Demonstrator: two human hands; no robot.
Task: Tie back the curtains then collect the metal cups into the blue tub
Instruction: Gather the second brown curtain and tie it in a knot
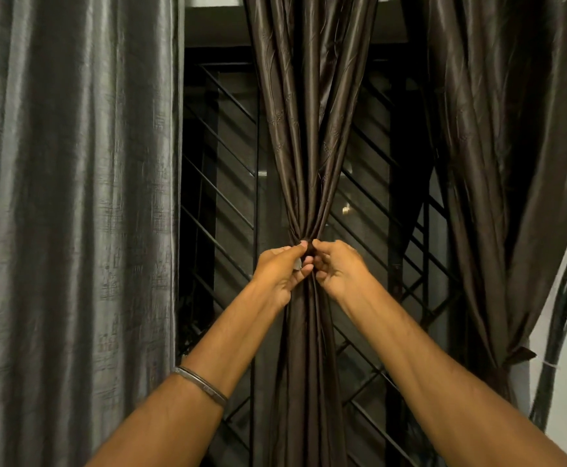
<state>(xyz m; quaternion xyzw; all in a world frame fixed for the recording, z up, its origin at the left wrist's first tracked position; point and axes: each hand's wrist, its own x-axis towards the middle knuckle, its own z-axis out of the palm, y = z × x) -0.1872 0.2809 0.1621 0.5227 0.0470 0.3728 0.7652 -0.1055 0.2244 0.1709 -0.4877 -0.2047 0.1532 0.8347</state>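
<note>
Head view: dark brown curtain (pixel 309 136) gathered to a tight waist at centre, in front of black window grille (pixel 221 210). Left hand (pixel 280 271) & right hand (pixel 337 267) meet at the waist — both pinched shut on the brown tie (pixel 309 246) wrapped there, fingertips touching. Thin metal bangle (pixel 199 379) on left forearm. Grey curtain (pixel 73 197) hangs loose at left; second brown curtain (pixel 497 163) at right, cinched low. Cups, blue tub not in frame.
</note>
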